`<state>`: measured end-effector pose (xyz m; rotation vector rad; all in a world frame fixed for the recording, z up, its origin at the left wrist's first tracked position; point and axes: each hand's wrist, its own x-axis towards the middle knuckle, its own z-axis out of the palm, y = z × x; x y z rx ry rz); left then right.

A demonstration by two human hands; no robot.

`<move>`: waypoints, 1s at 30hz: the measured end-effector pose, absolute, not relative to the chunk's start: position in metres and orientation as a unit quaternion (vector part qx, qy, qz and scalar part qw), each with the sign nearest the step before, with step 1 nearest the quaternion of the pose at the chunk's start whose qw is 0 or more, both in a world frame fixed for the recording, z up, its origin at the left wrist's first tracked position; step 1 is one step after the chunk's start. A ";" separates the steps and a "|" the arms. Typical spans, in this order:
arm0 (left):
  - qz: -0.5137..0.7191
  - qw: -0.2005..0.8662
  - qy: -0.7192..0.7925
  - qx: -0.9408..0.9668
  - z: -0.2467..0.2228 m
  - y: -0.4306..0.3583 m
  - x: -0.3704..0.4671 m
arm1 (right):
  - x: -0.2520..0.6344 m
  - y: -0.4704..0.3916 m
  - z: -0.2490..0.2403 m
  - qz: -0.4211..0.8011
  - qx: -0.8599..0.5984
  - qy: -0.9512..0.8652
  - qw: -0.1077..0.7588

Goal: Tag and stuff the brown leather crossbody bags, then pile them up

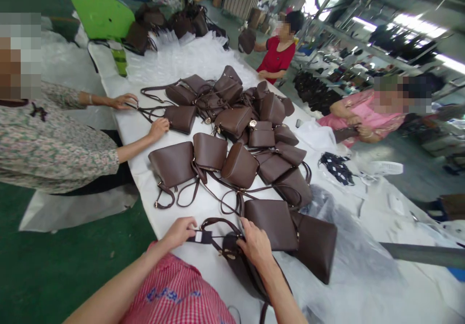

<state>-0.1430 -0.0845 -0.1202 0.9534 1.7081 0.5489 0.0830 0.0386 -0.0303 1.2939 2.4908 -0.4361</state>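
Note:
A black hang tag (205,237) with a small white label is pinched between the fingers of my left hand (180,233), just in front of my body. A thin cord seems to run from the tag to a dark brown handbag (238,268). My right hand (256,244) grips that handbag near its top, by the base of its looped strap (222,221). Gold-coloured metal fittings show below the fingers. The bag's lower right part is hidden behind my right forearm. Just beyond my right hand lie two more brown handbags (271,223), close together.
Several brown handbags (232,123) with tangled straps cover the middle of the white table (145,195). A co-worker's hands (159,129) touch one at the left. Clear plastic (345,246) lies at right, beside a bunch of black tags (337,168). Two other people stand across the table.

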 end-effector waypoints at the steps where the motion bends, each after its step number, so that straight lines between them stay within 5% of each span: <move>1: 0.205 0.528 0.713 0.413 -0.121 -0.094 -0.150 | 0.088 0.037 -0.032 -0.166 0.465 0.855 0.157; 5: 0.184 0.513 0.671 0.502 -0.114 -0.100 -0.142 | 0.092 0.030 -0.032 -0.220 0.466 0.843 0.151; 12: 0.283 0.341 0.642 0.625 -0.090 -0.038 -0.101 | 0.113 0.016 -0.008 -0.156 0.495 0.843 0.137; 17: 0.214 0.471 0.602 0.608 -0.102 -0.012 -0.101 | 0.150 -0.006 -0.016 -0.076 0.577 0.809 0.082; 21: 0.138 0.538 0.633 0.540 -0.109 -0.018 -0.114 | 0.169 -0.035 -0.029 -0.040 0.589 0.805 -0.063; 26: 0.059 0.647 0.595 0.474 -0.095 -0.044 -0.125 | 0.148 -0.082 -0.041 -0.270 0.473 0.823 -0.159; 30: 0.155 0.787 0.539 0.258 -0.080 -0.058 -0.110 | 0.106 -0.094 -0.053 -0.457 0.430 0.761 -0.165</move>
